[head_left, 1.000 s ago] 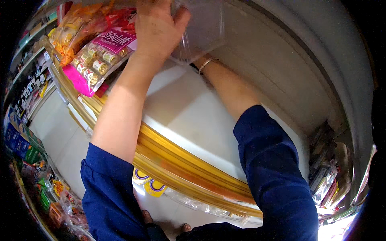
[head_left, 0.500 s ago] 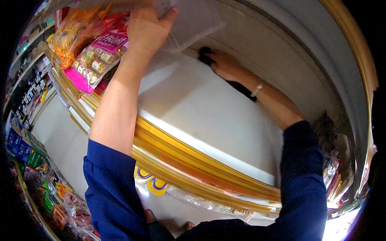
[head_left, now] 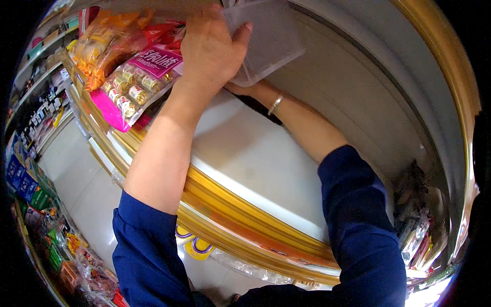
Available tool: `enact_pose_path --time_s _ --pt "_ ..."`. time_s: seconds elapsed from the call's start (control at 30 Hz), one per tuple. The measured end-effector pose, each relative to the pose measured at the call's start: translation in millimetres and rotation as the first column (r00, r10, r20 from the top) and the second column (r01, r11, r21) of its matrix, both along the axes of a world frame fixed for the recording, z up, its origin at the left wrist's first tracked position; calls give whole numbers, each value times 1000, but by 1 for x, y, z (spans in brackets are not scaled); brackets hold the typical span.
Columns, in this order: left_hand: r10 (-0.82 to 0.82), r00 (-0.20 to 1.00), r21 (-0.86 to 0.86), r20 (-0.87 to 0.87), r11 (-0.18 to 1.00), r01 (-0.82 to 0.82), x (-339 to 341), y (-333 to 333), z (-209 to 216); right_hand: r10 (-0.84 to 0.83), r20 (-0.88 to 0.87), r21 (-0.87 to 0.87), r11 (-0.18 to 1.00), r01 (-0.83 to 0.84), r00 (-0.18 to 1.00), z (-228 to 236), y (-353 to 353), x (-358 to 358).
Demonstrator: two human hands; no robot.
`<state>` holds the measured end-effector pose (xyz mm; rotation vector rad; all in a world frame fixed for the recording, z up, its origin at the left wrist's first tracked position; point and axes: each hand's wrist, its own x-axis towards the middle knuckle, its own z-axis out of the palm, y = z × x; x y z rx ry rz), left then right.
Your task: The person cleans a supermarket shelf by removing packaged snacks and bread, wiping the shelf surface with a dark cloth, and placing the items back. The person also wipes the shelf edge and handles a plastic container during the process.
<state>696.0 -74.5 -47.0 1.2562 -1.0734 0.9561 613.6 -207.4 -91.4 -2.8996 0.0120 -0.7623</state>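
The left hand point(head_left: 212, 48) grips a clear plastic tray point(head_left: 266, 38) above the white shelf point(head_left: 255, 158); the right hand's grip is hidden beneath it. It looks light, thin, flexible, slippery; its rims offer the best hold.

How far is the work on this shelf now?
Done: snack bags already lie at the shelf's left end. In hand: the left hand grips a clear plastic divider; the right hand is hidden beneath it. Left: the white shelf beside the bags holds no goods.
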Motion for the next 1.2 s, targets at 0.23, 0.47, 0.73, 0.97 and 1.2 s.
enact_pose_path --time_s 0.23,0.47,0.73,0.97,1.2 --pt "-8 1000 28 -11 1000 9 -1 10 -3 -275 10 -222 937 270 961 -3 -17 16" --pt "63 998 -9 14 998 -63 9 -3 -12 -499 -124 -273 848 454 857 7 4 -50" --pt "-25 1000 -44 13 999 26 2 -3 -7 -688 -134 -659 599 455 713 25 13 -172" --pt "29 999 3 -14 1000 -29 -19 10 -5 -445 117 -796 492 352 888 22 -33 -34" --pt "92 994 65 -57 994 -88 -22 27 -2 -264 139 -838 482 255 955 5 -45 -23"
